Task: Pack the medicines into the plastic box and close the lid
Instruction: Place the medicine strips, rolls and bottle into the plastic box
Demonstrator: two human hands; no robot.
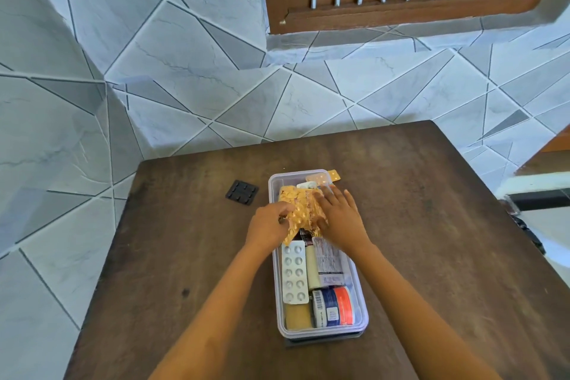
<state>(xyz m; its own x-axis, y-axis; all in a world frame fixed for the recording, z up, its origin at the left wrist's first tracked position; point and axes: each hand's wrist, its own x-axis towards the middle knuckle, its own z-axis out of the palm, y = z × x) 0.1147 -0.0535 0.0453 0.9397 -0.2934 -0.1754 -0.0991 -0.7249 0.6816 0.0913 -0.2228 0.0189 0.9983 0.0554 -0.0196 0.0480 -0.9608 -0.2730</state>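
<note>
- The clear plastic box [364,316] stands lidless near the middle of the brown desk [431,225], its long side running away from the person.
- The left hand [271,225] curls over the box's left rim, fingers pinching the gold blister strips [300,210] that lie in the far half of the box.
- The right hand [339,216] lies flat with fingers spread, palm down on the same strips, gripping nothing.
- A silver blister pack [294,271] lies along the box's left wall in the near half; beside it is a printed sachet [330,262], and a blue and orange jar [334,307] fills the near right corner.
- An orange strip [334,175] pokes over the box's far right corner.
- A small black square pad [242,192] lies on the desk just left of the box's far end.
- Bare desk surrounds the box on every side, widest to its right.
</note>
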